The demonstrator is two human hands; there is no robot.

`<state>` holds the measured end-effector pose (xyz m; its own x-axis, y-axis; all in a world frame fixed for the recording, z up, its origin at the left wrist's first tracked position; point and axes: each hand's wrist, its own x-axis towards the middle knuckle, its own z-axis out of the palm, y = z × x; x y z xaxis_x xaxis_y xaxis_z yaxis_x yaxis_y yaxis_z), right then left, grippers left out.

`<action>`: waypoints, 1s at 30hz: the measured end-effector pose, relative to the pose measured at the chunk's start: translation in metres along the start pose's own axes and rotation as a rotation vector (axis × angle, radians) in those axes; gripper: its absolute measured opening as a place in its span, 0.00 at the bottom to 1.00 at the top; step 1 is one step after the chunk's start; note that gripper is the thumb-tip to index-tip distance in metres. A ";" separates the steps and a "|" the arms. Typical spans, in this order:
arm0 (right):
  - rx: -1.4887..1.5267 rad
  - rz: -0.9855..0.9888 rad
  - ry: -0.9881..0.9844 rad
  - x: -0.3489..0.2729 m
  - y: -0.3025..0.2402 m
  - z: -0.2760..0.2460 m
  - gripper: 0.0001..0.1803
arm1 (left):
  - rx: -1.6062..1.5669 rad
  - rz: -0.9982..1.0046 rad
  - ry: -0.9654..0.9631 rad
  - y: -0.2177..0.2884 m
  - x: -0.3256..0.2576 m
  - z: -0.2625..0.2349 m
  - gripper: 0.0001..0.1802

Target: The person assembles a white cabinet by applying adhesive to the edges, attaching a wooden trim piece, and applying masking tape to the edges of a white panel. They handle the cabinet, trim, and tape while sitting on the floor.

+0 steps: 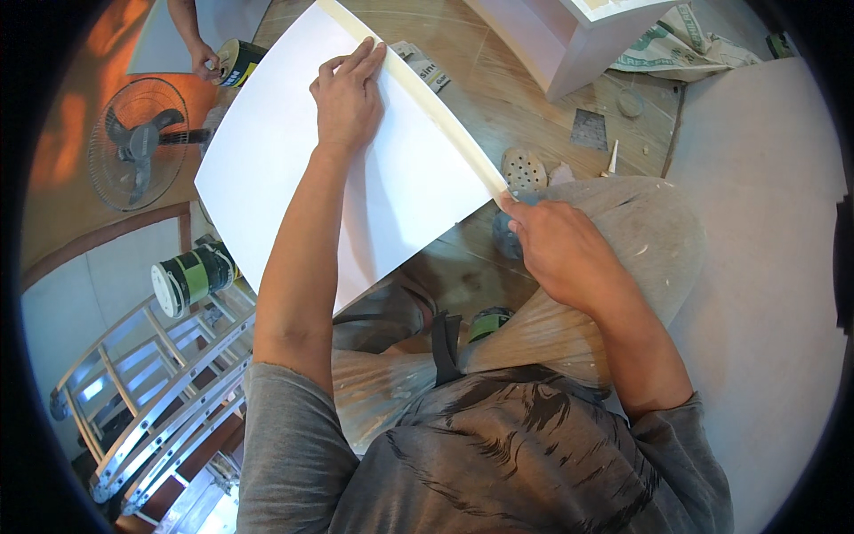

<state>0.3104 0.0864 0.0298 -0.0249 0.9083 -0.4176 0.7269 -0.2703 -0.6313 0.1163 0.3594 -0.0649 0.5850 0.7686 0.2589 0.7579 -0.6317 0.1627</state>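
Observation:
A white board (302, 151) lies tilted in front of me, with a pale cream strip (436, 107) running along its right edge. My left hand (349, 93) rests flat on the board near its far end, fingertips on the strip. My right hand (556, 249) pinches the near end of the strip at the board's lower right corner. A round wooden stool top (640, 231) sits under my right hand.
A floor fan (138, 142) stands at the left. A green can (191, 278) lies beside a metal ladder (151, 400). Another person's hand (206, 60) holds a can at the top left. A white cabinet (569, 36) and a sack (685, 44) stand at the back.

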 end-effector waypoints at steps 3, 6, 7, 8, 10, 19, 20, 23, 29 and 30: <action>0.002 0.007 0.011 0.000 0.000 0.000 0.20 | 0.003 0.003 -0.002 -0.001 0.000 0.001 0.27; 0.002 0.015 0.008 0.000 -0.001 0.000 0.20 | 0.012 0.004 -0.004 -0.002 0.000 0.002 0.26; 0.002 0.018 0.004 0.000 -0.002 0.000 0.20 | 0.017 0.004 -0.004 -0.002 0.000 0.002 0.26; 0.001 0.016 0.003 0.000 -0.001 0.000 0.19 | 0.020 0.005 0.000 -0.002 0.000 0.002 0.27; -0.002 0.016 0.005 0.000 -0.001 0.000 0.19 | 0.022 0.010 0.007 -0.002 0.000 0.002 0.27; -0.002 -0.029 0.041 -0.004 0.000 0.001 0.19 | -0.010 0.001 -0.008 -0.003 0.001 0.002 0.27; -0.005 -0.027 0.043 -0.004 -0.001 0.001 0.19 | -0.006 0.003 -0.005 -0.002 0.001 0.002 0.27; -0.001 -0.024 0.048 -0.005 -0.001 0.002 0.19 | 0.005 0.002 0.001 -0.003 -0.001 0.002 0.27; -0.031 0.000 0.020 -0.006 -0.004 -0.001 0.19 | -0.001 0.014 0.007 -0.004 0.000 0.003 0.25; -0.038 0.000 0.019 -0.006 -0.005 -0.001 0.20 | 0.007 0.015 0.012 -0.004 0.000 0.003 0.25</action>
<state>0.3078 0.0828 0.0356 -0.0120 0.9141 -0.4054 0.7523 -0.2588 -0.6058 0.1143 0.3625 -0.0683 0.5928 0.7578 0.2726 0.7511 -0.6424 0.1525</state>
